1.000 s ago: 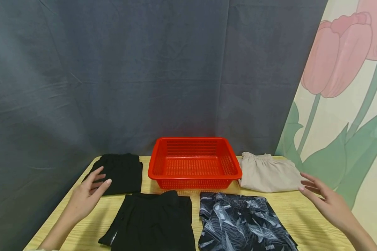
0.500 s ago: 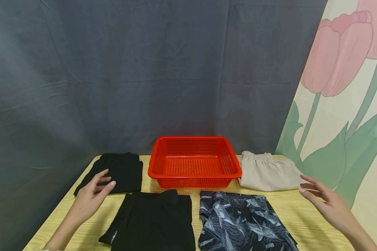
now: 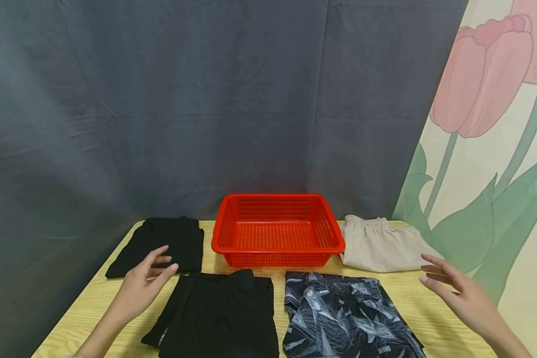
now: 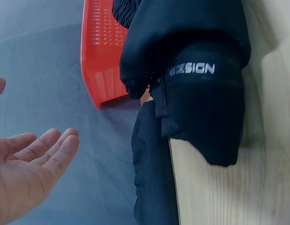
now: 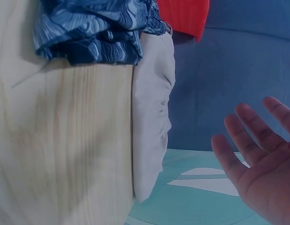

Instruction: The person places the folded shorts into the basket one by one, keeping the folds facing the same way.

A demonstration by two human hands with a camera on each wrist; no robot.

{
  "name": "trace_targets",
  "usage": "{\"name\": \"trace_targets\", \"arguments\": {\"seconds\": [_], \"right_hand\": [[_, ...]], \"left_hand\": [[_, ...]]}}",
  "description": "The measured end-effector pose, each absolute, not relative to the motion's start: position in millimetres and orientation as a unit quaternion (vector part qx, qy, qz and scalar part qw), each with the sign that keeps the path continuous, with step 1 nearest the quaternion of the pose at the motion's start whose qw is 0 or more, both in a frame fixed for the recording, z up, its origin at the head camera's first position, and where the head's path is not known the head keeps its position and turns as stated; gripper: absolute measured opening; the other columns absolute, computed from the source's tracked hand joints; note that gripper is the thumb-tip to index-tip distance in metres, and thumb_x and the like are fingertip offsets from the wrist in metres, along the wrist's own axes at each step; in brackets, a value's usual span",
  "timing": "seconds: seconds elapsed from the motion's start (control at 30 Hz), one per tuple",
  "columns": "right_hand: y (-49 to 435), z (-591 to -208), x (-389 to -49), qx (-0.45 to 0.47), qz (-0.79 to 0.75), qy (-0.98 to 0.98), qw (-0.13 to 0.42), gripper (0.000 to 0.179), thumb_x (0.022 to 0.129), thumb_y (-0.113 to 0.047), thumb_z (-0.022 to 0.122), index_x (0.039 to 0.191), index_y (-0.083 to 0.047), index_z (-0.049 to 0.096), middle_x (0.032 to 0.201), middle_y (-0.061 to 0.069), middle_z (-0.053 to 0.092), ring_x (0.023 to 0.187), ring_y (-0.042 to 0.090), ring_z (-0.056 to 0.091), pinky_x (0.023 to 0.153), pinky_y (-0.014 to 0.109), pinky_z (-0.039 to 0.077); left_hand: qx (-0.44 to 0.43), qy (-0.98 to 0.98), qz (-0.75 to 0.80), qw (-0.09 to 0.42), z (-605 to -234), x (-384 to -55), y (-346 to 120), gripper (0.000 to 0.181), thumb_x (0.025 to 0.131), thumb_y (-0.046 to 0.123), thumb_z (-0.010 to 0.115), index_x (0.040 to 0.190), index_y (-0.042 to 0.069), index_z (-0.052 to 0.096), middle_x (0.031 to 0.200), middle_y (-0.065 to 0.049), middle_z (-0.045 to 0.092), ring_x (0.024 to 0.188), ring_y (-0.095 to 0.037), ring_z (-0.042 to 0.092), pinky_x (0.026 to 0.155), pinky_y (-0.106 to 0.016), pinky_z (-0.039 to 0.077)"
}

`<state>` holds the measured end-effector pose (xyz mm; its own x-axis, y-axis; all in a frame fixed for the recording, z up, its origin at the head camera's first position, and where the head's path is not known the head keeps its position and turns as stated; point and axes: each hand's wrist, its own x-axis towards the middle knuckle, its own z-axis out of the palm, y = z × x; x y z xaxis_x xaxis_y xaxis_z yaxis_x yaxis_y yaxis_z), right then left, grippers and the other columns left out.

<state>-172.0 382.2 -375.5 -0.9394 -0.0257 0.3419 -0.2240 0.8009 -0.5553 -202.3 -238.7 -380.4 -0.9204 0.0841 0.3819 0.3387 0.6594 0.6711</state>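
Note:
My left hand [image 3: 144, 288] hovers over the left side of the table with relaxed fingers, holding nothing. It is nearest to the folded black shorts [image 3: 161, 246] at the back left and the black shorts [image 3: 221, 315] at the front, whose hem shows white lettering in the left wrist view. On the other side my right hand [image 3: 463, 298] is held in the air, fingers loosely spread and holding nothing. Near its fingertips lie the folded beige shorts [image 3: 385, 246]. Dark shorts with a white leaf-like print [image 3: 344, 318] lie at the front right.
A red plastic basket [image 3: 277, 259] with perforated walls stands at the back middle, nothing inside it. Behind the wooden table [image 3: 447, 328] hangs a grey curtain [image 3: 250, 99]. A wall painted with pink tulips [image 3: 479, 84] rises on the right.
My left hand has moved right and slightly down, toward the front black shorts. The right hand has shifted a little to the left. The garments and basket stay in place.

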Motion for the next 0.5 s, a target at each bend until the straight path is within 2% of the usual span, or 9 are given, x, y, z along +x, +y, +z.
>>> {"name": "trace_targets", "arguments": {"seconds": [0.13,0.33,0.5], "right_hand": [[379,-378,-171,0.061,0.314,-0.935,0.152,0.052,0.097,-0.027,0.059,0.144,-0.009,0.045,0.113,-0.017,0.057,0.095,-0.014,0.05,0.064,0.024,0.048],[373,-381,-169,0.056,0.312,-0.938,0.139,0.053,0.098,-0.029,0.058,0.144,-0.008,0.044,0.122,0.014,0.06,0.093,-0.013,0.05,0.064,0.026,0.049],[371,-384,-169,0.052,0.313,-0.939,0.129,0.054,0.098,-0.031,0.057,0.145,-0.008,0.043,0.123,0.018,0.059,0.093,-0.012,0.051,0.064,0.026,0.049]], "left_hand": [[-0.111,-0.896,-0.404,0.15,-382,-202,-233,0.057,0.098,0.035,0.058,0.142,0.004,0.041,0.125,-0.021,0.058,0.102,-0.035,0.064,0.081,-0.053,0.052],[-0.106,-0.894,-0.41,0.143,-385,-201,-226,0.056,0.097,0.036,0.059,0.141,0.004,0.044,0.124,-0.02,0.059,0.102,-0.035,0.064,0.078,-0.049,0.054],[-0.103,-0.891,-0.42,0.136,-388,-202,-219,0.054,0.096,0.034,0.061,0.139,0.006,0.046,0.122,-0.018,0.06,0.101,-0.032,0.064,0.077,-0.046,0.054]]}}
